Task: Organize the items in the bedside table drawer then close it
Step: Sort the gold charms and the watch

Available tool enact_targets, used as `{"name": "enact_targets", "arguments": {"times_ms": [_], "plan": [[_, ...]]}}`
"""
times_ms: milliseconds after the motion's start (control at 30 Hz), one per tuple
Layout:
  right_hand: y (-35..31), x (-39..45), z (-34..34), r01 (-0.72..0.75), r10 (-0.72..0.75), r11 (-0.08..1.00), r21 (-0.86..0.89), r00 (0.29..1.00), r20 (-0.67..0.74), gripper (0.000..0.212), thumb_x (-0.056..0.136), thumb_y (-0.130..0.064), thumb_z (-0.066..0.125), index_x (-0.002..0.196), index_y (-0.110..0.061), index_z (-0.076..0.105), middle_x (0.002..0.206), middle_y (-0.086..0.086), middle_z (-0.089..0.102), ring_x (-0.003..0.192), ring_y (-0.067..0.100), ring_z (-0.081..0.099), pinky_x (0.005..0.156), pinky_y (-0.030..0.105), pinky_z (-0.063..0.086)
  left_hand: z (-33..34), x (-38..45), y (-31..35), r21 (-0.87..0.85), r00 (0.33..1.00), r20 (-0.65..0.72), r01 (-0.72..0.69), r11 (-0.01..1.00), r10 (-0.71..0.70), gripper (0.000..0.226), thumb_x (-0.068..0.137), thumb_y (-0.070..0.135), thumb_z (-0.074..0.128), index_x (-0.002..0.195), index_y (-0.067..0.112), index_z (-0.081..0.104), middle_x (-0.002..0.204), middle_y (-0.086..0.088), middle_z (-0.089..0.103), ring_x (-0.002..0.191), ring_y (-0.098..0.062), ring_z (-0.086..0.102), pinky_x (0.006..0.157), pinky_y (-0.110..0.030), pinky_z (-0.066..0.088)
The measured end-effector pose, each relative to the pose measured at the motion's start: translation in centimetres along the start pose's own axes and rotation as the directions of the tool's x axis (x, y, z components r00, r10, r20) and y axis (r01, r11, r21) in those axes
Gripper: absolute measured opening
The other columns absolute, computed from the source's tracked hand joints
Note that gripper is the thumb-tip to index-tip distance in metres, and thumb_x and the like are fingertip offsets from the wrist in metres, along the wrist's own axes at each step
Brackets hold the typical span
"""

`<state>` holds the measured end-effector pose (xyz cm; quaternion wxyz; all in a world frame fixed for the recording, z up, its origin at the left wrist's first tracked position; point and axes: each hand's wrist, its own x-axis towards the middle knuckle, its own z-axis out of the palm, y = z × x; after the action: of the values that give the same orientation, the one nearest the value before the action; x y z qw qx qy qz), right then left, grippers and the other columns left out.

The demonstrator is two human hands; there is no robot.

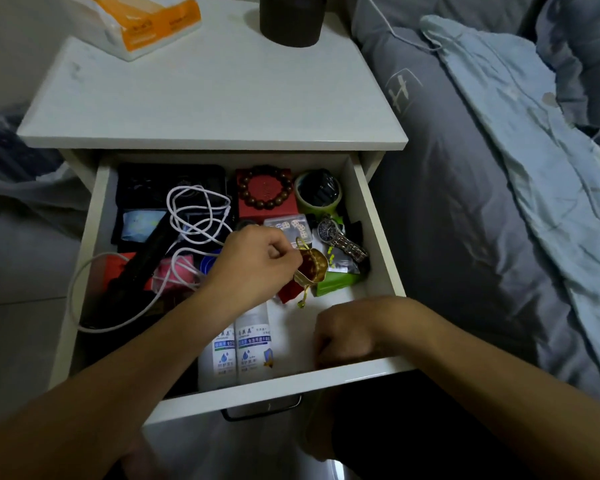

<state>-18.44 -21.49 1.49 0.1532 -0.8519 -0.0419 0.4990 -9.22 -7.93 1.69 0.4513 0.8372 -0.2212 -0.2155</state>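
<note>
The sorting step is under way, with the drawer (374,216) of the white bedside table (208,98) pulled fully out and nowhere near ready to close. The left hand (257,265) reaches over the middle of the drawer and pinches the gold-trimmed mouth of a small dark-red drawstring pouch (310,270), which hangs just above the right half, its gold cord dangling below. The right hand (343,337) sits curled inside the front right corner, behind the drawer front; whether its fingers close on anything there cannot be told, since they are hidden.

Around the pouch the contents are mixed: a green packet (336,284) just beside it, a metal wristwatch (340,239) and a clear case of dice (290,226) behind, a wooden bead bracelet (265,187) lying on a red box (267,206), and a roll of green tape (317,199) in the back right corner. Two white bottles (238,348) lie side by side at the front. On the left a white cable (194,213) loops loosely over dark items and trails over the left wall.

Judging from this, the pouch needs a settled spot among the small things on the right, and the straggling cable would have to be gathered inside before the drawer can slide shut
</note>
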Motion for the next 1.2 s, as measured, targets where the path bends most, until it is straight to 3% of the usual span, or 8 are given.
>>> {"name": "enact_targets", "arguments": {"times_ms": [167,267,333,467,667,834,967,1200], "plan": [[1.6,-1.5,0.0,-0.165,0.148,0.972,-0.17,0.983,-0.106,0.017,0.089,-0.021,0.056,0.074,-0.014,0.061,0.065,-0.002,0.053,0.072,0.024,0.057,0.063,0.031,0.048,0.1,-0.2,0.3,0.026,1.0,-0.002,-0.021,0.999,0.021,0.017,0.087,0.02,0.066,0.07,0.022,0.068,0.061,-0.003,0.07,0.061,-0.022,0.069,0.068,-0.043,0.059],[2.1,-1.4,-0.5,-0.179,0.132,0.98,-0.091,0.915,-0.382,0.014,0.09,-0.023,0.053,0.083,-0.016,0.063,0.082,0.004,0.059,0.076,0.022,0.051,0.064,0.027,0.04,0.1,-0.1,0.4,0.018,1.0,-0.008,-0.021,1.0,0.021,0.016,0.086,0.02,0.067,0.07,0.021,0.069,0.06,-0.004,0.069,0.06,-0.023,0.069,0.066,-0.044,0.059],[2.3,-1.1,-0.7,-0.209,0.136,0.971,-0.116,0.882,-0.452,0.016,0.092,-0.027,0.05,0.095,-0.018,0.064,0.101,0.006,0.062,0.082,0.023,0.053,0.067,0.027,0.039,0.2,-0.1,0.3,0.001,1.0,-0.006,-0.025,1.0,0.025,0.016,0.086,0.02,0.067,0.07,0.02,0.069,0.059,-0.005,0.069,0.06,-0.025,0.07,0.065,-0.046,0.059],[2.2,-0.1,-0.1,-0.271,0.191,0.915,-0.299,0.943,-0.271,0.028,0.095,-0.024,0.049,0.116,-0.012,0.064,0.121,0.005,0.063,0.108,0.027,0.06,0.081,0.031,0.047,0.2,-0.1,0.2,0.013,0.999,0.003,-0.04,0.999,0.04,0.016,0.086,0.021,0.067,0.071,0.021,0.069,0.061,-0.005,0.069,0.062,-0.027,0.069,0.065,-0.047,0.058],[1.8,-0.8,0.4,-0.25,0.221,0.925,-0.287,0.967,-0.13,0.024,0.094,-0.017,0.053,0.11,-0.006,0.065,0.113,0.013,0.065,0.076,0.023,0.053,0.068,0.029,0.04,0.4,0.0,0.0,0.027,0.999,0.016,-0.047,0.999,0.046,0.017,0.087,0.021,0.066,0.07,0.021,0.068,0.061,-0.003,0.07,0.061,-0.023,0.069,0.066,-0.044,0.058],[1.7,-0.8,0.6,-0.249,0.241,0.935,-0.253,0.969,-0.061,0.028,0.093,-0.018,0.057,0.117,-0.006,0.065,0.118,0.013,0.064,0.1,0.031,0.063,0.073,0.03,0.044,0.4,0.0,-0.1,0.024,0.999,0.018,-0.052,0.998,0.052,0.016,0.086,0.022,0.066,0.07,0.021,0.068,0.062,-0.006,0.07,0.063,-0.027,0.069,0.066,-0.045,0.058],[1.8,-0.4,0.7,-0.243,0.245,0.938,-0.248,0.969,-0.022,0.027,0.093,-0.02,0.057,0.114,-0.006,0.066,0.114,0.012,0.066,0.083,0.025,0.056,0.073,0.031,0.046,0.3,0.0,-0.3,0.013,0.998,0.021,-0.056,0.998,0.056,0.016,0.087,0.021,0.067,0.072,0.02,0.069,0.064,-0.009,0.07,0.065,-0.029,0.069,0.067,-0.045,0.059],[2.1,0.0,0.8,-0.243,0.266,0.944,-0.224,0.961,0.076,0.029,0.097,-0.024,0.048,0.115,-0.008,0.064,0.113,0.009,0.063,0.087,0.025,0.054,0.072,0.031,0.04,0.3,0.1,-0.5,-0.001,0.998,0.02,-0.059,0.998,0.059,0.014,0.085,0.021,0.067,0.071,0.02,0.07,0.063,-0.01,0.07,0.066,-0.032,0.069,0.065,-0.049,0.059]]}}
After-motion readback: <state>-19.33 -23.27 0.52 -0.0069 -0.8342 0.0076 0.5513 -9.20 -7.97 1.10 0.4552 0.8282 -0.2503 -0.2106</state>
